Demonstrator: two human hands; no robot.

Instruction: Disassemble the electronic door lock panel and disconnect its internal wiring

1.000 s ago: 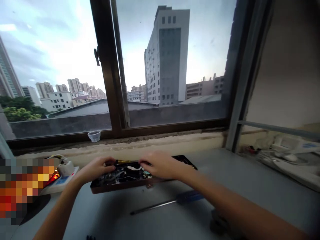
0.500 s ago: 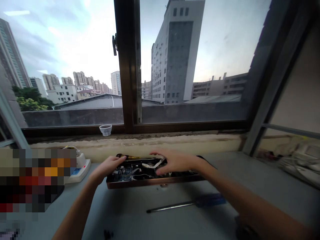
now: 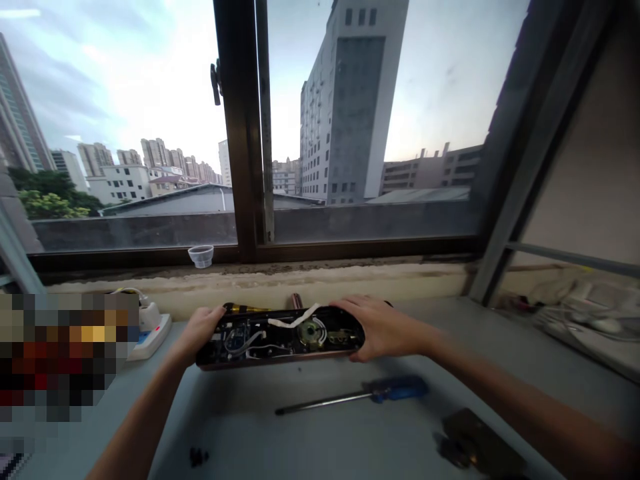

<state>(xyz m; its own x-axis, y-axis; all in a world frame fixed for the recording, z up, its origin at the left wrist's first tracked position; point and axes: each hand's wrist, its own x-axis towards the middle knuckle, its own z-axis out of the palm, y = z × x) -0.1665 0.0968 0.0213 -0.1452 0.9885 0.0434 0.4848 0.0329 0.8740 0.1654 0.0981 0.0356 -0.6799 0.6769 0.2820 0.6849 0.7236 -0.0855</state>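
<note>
Step, judged: steadying long open black-and-copper housing [image 3: 280, 339] at table's [image 3: 285, 443] far side; left hand [image 3: 199, 328], right hand [image 3: 384, 327], fingers closed round its ends. Next calls for level handling, flat white cable [image 3: 287, 325] untrapped.

Cool daylight enters through the far window [image 3: 243, 133], where the sky [image 3: 150, 87] burns nearly white and a pale streak of glare marks the far left glass. Against it the room is dim: the tabletop [image 3: 280, 447] turns dull blue-grey, soft shadow gathers on the near side of the case [image 3: 285, 341], and the right wall [image 3: 590, 180] darkens toward the corner. Wide-angle distortion tilts the side frames, the right forearm [image 3: 480, 373] is smeared, the screwdriver handle [image 3: 400, 389] looks soft, and coarse pixelation covers the near left
</note>
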